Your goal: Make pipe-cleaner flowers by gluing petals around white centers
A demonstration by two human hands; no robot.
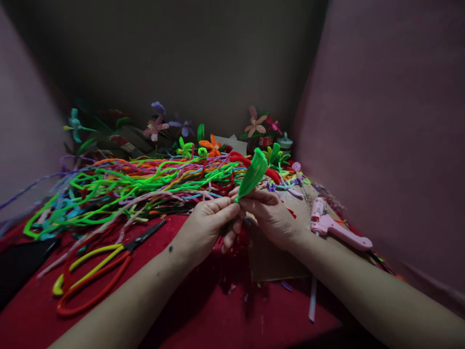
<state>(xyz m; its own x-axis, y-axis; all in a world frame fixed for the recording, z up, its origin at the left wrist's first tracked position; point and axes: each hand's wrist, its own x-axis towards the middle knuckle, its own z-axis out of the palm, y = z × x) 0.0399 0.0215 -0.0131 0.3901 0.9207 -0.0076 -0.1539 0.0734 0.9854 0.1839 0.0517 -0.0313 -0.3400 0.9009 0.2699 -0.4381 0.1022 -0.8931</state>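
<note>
My left hand (208, 224) and my right hand (268, 213) meet at the centre, both pinched on the base of a green pipe-cleaner leaf (253, 173). The leaf points up and to the right above my fingers. Its lower stem is hidden between my fingertips. Just behind my hands lies a big heap of loose pipe cleaners (138, 186) in green, orange, pink and purple.
Scissors with red and yellow handles (98, 266) lie at the left on the red cloth (203, 315). A pink glue gun (332, 225) rests at the right beside a brown cardboard sheet (271, 259). Finished pipe-cleaner flowers (256, 123) stand along the back. Pink walls close both sides.
</note>
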